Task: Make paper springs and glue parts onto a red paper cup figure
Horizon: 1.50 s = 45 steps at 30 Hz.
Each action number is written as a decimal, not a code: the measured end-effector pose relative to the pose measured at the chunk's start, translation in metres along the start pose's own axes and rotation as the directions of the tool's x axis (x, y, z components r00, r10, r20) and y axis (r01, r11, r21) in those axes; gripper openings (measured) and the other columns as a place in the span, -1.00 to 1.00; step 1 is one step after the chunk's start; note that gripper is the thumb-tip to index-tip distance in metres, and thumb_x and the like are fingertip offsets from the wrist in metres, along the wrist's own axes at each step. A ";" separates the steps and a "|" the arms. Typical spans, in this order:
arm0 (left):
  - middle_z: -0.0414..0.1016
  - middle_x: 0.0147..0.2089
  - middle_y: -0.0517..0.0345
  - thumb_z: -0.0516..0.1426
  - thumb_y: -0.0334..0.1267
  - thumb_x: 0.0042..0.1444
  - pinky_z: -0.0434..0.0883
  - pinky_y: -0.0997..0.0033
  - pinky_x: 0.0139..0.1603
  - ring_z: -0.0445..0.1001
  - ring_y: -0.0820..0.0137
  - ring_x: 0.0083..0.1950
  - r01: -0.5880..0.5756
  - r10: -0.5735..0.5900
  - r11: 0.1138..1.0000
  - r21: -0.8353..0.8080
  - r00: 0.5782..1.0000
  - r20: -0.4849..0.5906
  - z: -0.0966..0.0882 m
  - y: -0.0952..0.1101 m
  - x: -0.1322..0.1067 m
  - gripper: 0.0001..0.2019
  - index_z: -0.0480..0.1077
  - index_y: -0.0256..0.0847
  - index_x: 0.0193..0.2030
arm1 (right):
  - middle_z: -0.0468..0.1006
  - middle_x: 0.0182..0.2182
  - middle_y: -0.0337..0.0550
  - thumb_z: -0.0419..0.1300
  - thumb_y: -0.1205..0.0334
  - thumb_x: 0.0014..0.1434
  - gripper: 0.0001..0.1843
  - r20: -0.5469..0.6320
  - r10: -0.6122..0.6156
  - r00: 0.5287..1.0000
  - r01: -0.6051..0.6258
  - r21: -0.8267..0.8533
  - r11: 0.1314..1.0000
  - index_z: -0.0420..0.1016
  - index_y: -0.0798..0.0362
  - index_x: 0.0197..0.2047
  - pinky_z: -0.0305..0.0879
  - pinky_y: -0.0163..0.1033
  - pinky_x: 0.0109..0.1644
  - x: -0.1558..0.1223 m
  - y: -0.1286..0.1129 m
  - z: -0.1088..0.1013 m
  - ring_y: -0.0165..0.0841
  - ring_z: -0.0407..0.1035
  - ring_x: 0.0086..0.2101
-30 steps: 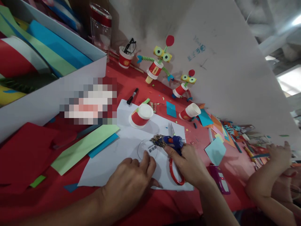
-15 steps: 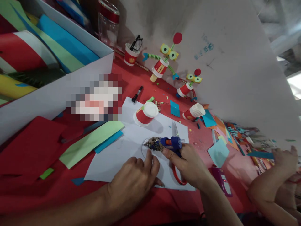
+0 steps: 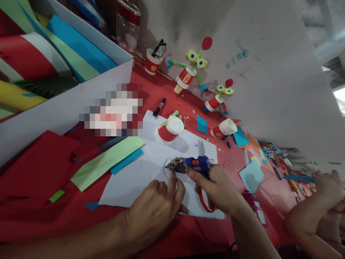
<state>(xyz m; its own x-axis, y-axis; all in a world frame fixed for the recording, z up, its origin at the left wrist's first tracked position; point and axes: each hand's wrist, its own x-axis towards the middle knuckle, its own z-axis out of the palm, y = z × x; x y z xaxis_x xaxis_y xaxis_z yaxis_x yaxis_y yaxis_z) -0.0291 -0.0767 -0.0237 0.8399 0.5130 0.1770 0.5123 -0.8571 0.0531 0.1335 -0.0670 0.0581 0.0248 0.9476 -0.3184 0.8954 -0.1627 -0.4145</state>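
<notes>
My right hand (image 3: 219,187) is closed round the handle of a blue glue gun (image 3: 201,164), whose dirty, glue-crusted nozzle points left. The tip is over a thin round outline (image 3: 166,172) on the white paper sheet (image 3: 129,183); whether it is a disc or a drawn circle I cannot tell. My left hand (image 3: 156,201) rests on the sheet, fingers apart, the index fingertip at the outline's edge just below the nozzle. Scissors with a red handle (image 3: 207,205) lie partly under my right hand. An upside-down paper cup (image 3: 169,130) stands on the sheet.
Two paper-cup figures (image 3: 185,77) stand against the wall. A white box (image 3: 107,84) of coloured paper is at left. Stacked cups (image 3: 225,127), a marker (image 3: 159,107) and a purple device (image 3: 255,208) lie around. Another person's hand (image 3: 327,185) holds a blue strip at right.
The view has shifted slightly, so everything appears a little further right. Both hands and the glue gun keep nearly the same place over the sheet.
</notes>
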 end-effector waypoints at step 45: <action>0.45 -0.19 0.10 -0.04 -0.62 -0.04 0.35 0.23 -0.08 0.39 0.26 -0.12 0.087 -0.095 0.967 -0.238 0.995 -0.022 -0.052 -0.049 0.003 -0.50 0.53 -0.02 -0.15 | 0.28 -0.65 -0.28 0.02 -0.24 0.15 -0.46 -0.161 0.237 0.958 -0.148 0.428 0.891 0.35 0.09 -0.51 0.02 -0.32 -0.51 -0.068 0.062 0.010 -0.43 0.16 -0.57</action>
<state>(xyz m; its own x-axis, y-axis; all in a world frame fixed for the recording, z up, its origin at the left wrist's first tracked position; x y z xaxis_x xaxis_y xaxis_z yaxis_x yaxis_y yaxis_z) -0.0612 -0.0351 0.0249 0.7830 0.5913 0.1931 0.5264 -0.7953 0.3006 0.1828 -0.1440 0.0459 0.3074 0.9138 -0.2655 0.6040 -0.4030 -0.6876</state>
